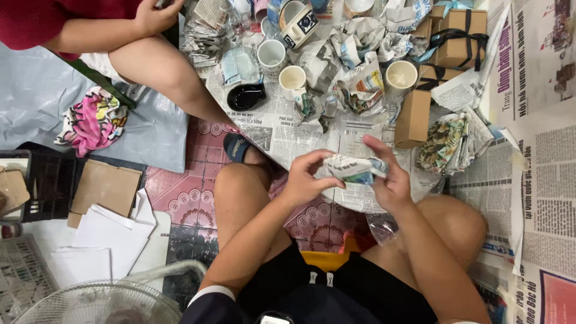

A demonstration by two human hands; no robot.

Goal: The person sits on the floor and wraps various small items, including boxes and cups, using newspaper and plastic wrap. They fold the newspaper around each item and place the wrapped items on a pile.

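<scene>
Both my hands hold a small bundle wrapped in newspaper (354,169) above my knees. My left hand (306,178) pinches its left end with fingers curled. My right hand (387,174) cups the right end, fingers spread over the top. What is inside the paper is hidden. Spread newspaper sheets (300,135) lie on the floor just beyond the bundle.
White mugs (292,78) (401,75) (271,54), crumpled newspaper and small brown cardboard boxes (413,118) (459,37) cover the floor ahead. A black dish (246,96) lies near them. Another person in red (90,27) sits at upper left. A fan (102,303) stands at lower left beside cardboard (107,187).
</scene>
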